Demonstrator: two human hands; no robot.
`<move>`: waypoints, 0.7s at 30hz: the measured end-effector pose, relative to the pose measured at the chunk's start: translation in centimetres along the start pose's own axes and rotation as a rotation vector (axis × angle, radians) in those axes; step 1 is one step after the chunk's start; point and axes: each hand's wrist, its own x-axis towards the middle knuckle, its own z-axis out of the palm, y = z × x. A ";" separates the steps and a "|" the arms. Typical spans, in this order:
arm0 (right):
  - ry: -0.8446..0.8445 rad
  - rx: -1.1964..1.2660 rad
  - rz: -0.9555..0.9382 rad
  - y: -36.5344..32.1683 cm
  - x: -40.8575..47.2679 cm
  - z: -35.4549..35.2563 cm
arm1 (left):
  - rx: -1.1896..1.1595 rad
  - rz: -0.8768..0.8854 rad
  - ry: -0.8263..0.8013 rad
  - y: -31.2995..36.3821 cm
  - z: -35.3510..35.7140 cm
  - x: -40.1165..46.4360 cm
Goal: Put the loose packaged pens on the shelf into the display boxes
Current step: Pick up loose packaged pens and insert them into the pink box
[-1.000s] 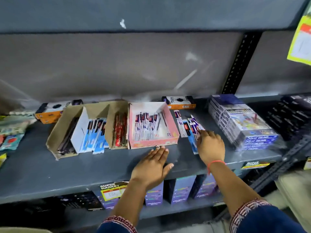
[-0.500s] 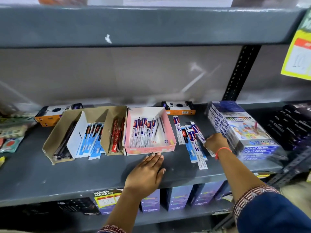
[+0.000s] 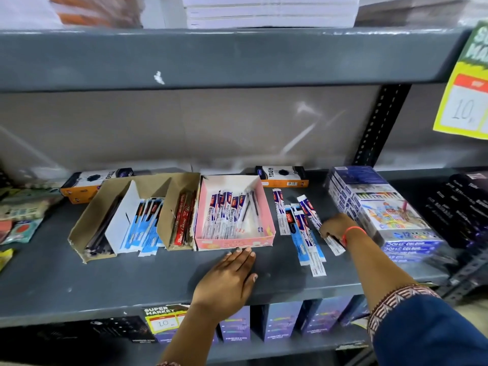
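Observation:
Several loose packaged pens (image 3: 301, 228), white, blue and red, lie fanned out on the grey shelf (image 3: 132, 283) to the right of a pink display box (image 3: 235, 243). That box holds several similar pen packs. My right hand (image 3: 335, 228) rests on the right edge of the loose pile, fingers curled around one white-and-purple pen pack (image 3: 334, 244). My left hand (image 3: 229, 281) lies flat on the shelf, fingertips touching the pink box's front wall. Left of it stand brown cardboard display boxes (image 3: 148, 204) with blue, red and dark pens.
A stack of wrapped colour-pencil boxes (image 3: 380, 207) stands just right of my right hand. Orange-and-black boxes (image 3: 282, 178) lie at the back. Dark packets (image 3: 464, 204) fill the far right, small packets (image 3: 21, 220) the far left. The upper shelf edge (image 3: 211, 56) overhangs.
My right hand slid from the middle of the loose pens to their right edge and closed on one pack. The left hand stayed by the pink box. The camera tilted upward.

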 end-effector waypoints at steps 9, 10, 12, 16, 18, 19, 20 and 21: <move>-0.013 0.438 0.037 1.6 0.9 -0.8 | -0.024 0.029 0.028 -0.4 0.7 0.0; -0.016 0.541 0.005 1.4 0.3 -0.7 | -0.010 0.040 0.042 -0.5 1.1 0.1; -0.042 0.734 -0.071 0.7 -1.2 -0.2 | 0.024 0.058 0.048 -0.7 1.5 0.3; -0.170 0.949 -0.153 -1.4 -4.9 2.6 | 0.078 0.041 0.057 -0.4 1.3 0.0; -0.229 1.043 -0.162 -1.9 -6.2 4.2 | 0.052 0.031 0.074 -0.1 1.0 -0.1; -0.267 1.070 -0.170 -2.0 -6.9 5.0 | 0.046 0.020 0.074 0.0 0.8 -0.2; -0.301 1.091 -0.182 -2.1 -7.5 5.8 | 0.037 0.013 0.079 0.0 0.7 -0.3; -0.326 1.102 -0.195 -2.2 -8.0 6.4 | 0.025 0.010 0.090 0.0 0.7 -0.3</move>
